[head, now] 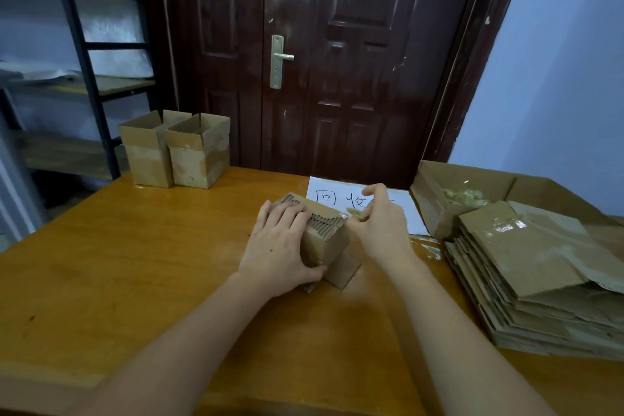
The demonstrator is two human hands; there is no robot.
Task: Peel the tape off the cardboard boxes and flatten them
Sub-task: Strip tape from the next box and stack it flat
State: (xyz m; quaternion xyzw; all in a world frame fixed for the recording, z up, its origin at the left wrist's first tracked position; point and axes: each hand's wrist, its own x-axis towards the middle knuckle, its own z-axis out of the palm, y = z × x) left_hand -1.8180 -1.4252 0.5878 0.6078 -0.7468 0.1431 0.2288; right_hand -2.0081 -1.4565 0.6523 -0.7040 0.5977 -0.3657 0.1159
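Left hand (282,246) clamps the cardboard box (324,240) at table centre, fingers curled over its torn top, thumb wrapped on the near side. Right hand (378,223) pinches a scrap of tape (354,212) at the box's top right corner, fingers curled shut on it. Step in hand, as I read it: stripping tape off this box. To do it well: keep the left hand pressing down so the box doesn't lift, pull the tape low and along the seam, not straight up, or it likely takes more paper skin with it. The corrugation already shows ragged on top.

Room: bare table (135,263) to the left and near side, good for flattening. Right is tight: the stack of flattened boxes (526,273) sits near the right forearm, with the open carton holding tape waste (466,196) behind it. The paper sign (337,196) lies just behind the box. 2 upright boxes (175,152) wait at the far left edge, well apart.
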